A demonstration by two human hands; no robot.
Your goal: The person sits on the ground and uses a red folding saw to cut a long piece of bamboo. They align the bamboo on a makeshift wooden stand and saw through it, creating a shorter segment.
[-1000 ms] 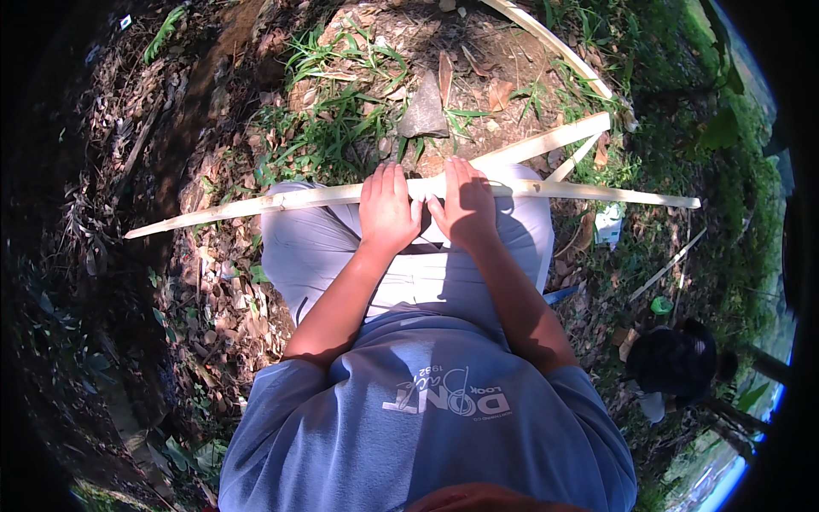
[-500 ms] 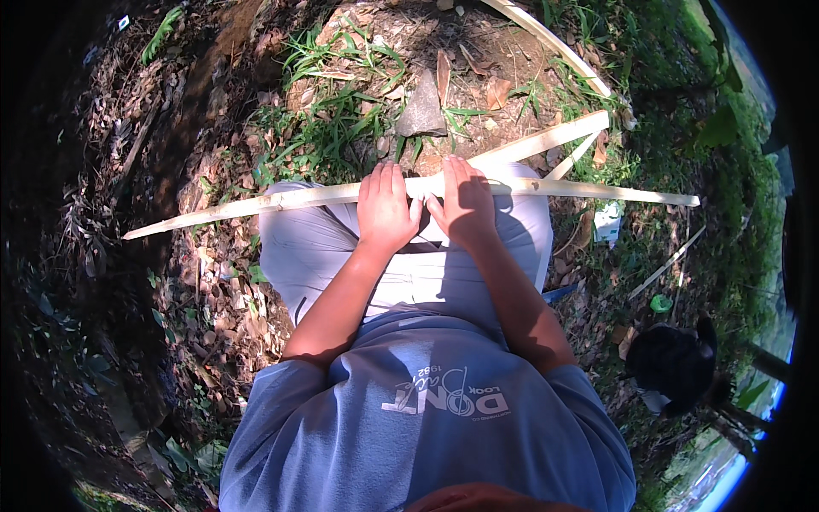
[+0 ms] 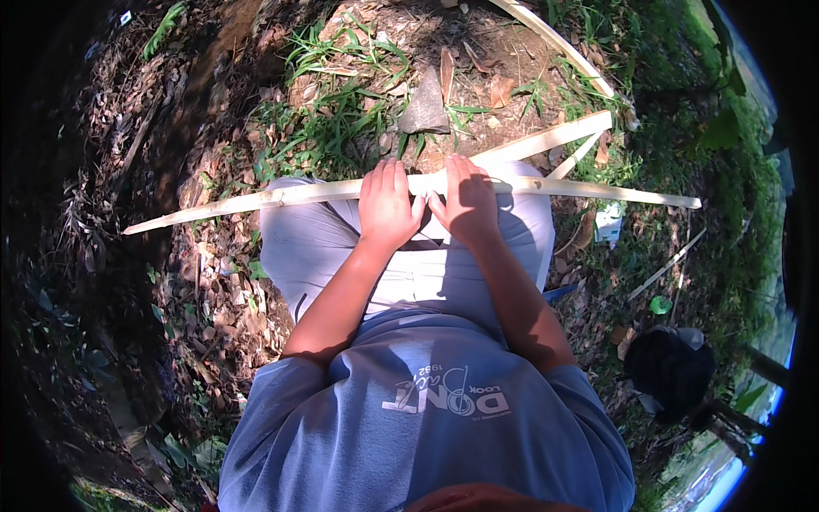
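The person sits on the ground in light grey trousers (image 3: 299,260) and a blue short-sleeved T-shirt (image 3: 324,418), with a long, narrow strip of pale wood (image 3: 230,204) laid crosswise over both thighs. The strip reaches well out past the knees, tapering toward its left end and ending squarer on the right. The left hand (image 3: 388,205) is closed over its middle, fingers together across the far edge and thumb along the near side. The right hand (image 3: 468,203) grips it just beside the left one in the same way, the two thumbs nearly meeting.

Just beyond the right hand, a wider pale board (image 3: 550,138) slants off to the far right, and a thin pale slat (image 3: 577,157) runs from near its tip back to the strip. Farther off on the right lies another long pale piece of wood (image 3: 559,44), bowed by the lens. A grey wedge-shaped stone (image 3: 425,109) sits on the soil beyond the hands, by tufts of green grass (image 3: 337,128). Near right is a dark, rounded shape (image 3: 670,367); I can't make out what it is.
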